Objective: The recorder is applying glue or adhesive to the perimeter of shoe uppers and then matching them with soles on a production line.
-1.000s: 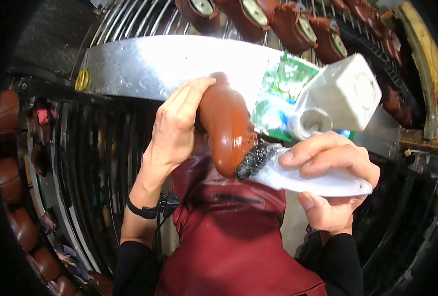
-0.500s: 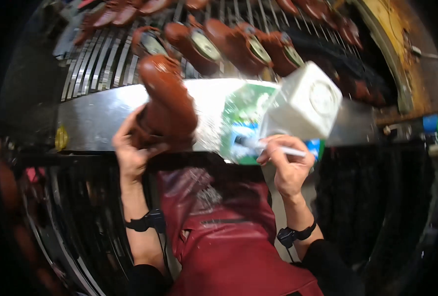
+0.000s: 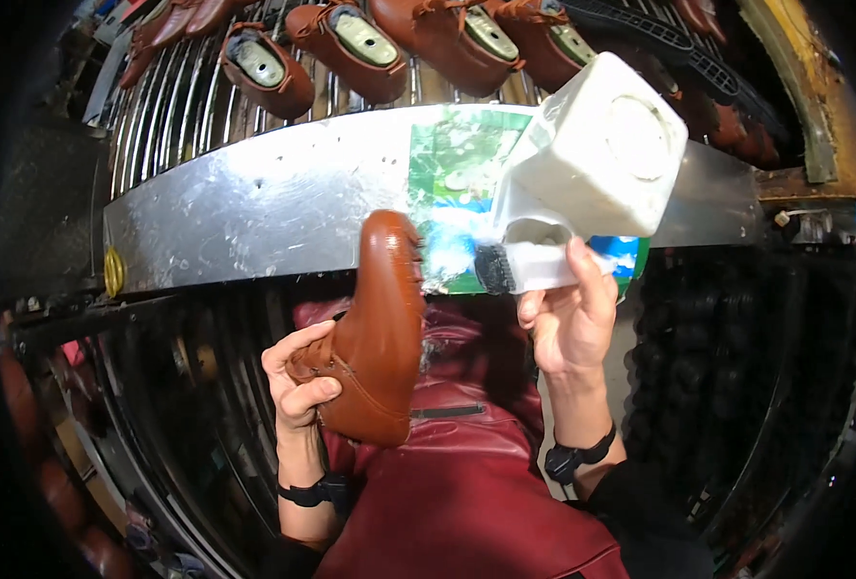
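My left hand point(image 3: 295, 378) grips a brown leather shoe point(image 3: 378, 338) by its laced opening, fingers on one side and thumb on the other. The shoe is tilted on its side above my lap, toe pointing away from me. Between the thumb and fingers of my right hand point(image 3: 574, 323) is a brush point(image 3: 539, 268) with a white handle and dark bristles. The bristles face left, just in front of the cut opening of a white plastic jug point(image 3: 606, 150). That jug lies tipped on a green and blue printed sheet point(image 3: 452, 164); its contents are hard to make out.
A metal ledge point(image 3: 254, 198) runs across in front of me. Several brown shoes point(image 3: 355, 48) stand on a roller rack point(image 3: 182, 125) beyond it, with dark soles point(image 3: 640, 34) at the far right. A wooden post point(image 3: 804, 87) rises at right; a yellow loop point(image 3: 113, 271) hangs at left.
The shoe has come back from over the ledge toward my lap and turned onto its side. My right hand has turned the brush, which is now close against the jug's opening.
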The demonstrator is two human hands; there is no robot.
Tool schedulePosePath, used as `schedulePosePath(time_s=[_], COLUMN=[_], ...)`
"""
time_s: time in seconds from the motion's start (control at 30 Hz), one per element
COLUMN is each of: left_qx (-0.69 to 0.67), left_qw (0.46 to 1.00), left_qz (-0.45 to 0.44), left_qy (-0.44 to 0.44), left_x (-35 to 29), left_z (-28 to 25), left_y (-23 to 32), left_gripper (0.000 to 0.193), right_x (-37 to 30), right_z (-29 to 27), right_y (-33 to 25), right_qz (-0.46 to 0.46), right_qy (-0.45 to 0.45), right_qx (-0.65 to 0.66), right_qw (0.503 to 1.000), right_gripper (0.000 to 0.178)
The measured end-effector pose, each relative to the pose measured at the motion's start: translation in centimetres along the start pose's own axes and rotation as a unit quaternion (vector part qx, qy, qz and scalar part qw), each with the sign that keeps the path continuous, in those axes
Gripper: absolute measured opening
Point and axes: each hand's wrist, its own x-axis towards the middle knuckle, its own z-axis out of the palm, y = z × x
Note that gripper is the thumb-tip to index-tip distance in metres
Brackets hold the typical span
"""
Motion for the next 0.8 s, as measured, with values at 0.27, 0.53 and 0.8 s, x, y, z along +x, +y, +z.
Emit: schedulePosePath(time_s=[0.27,0.53,0.8], left_qx=[-0.049,-0.050,-0.099], left_qw=[0.998,0.998,0.995], left_qz=[-0.028,-0.015,-0.007], left_qy=[-0.021,-0.034,-0.030], left_x=[0.1,1.8,1.3], left_z=[1.5,0.3,0.7], left_y=[1.4,0.7,0.8], left_gripper=[0.066,0.059,0.050], right_x=[-3.5,-9.6,-9.8], right_z=[2.0,1.5,2.7], right_y=[-0.9,1.8,0.4], right_qz=[-0.025,-0.200,-0.017], right_qy=[-0.177,-0.342,-0.221], right_qx=[-0.133,-0.297,-0.314], right_qw=[0.975,0.869,0.923], right_gripper=[0.014,0.011,0.015])
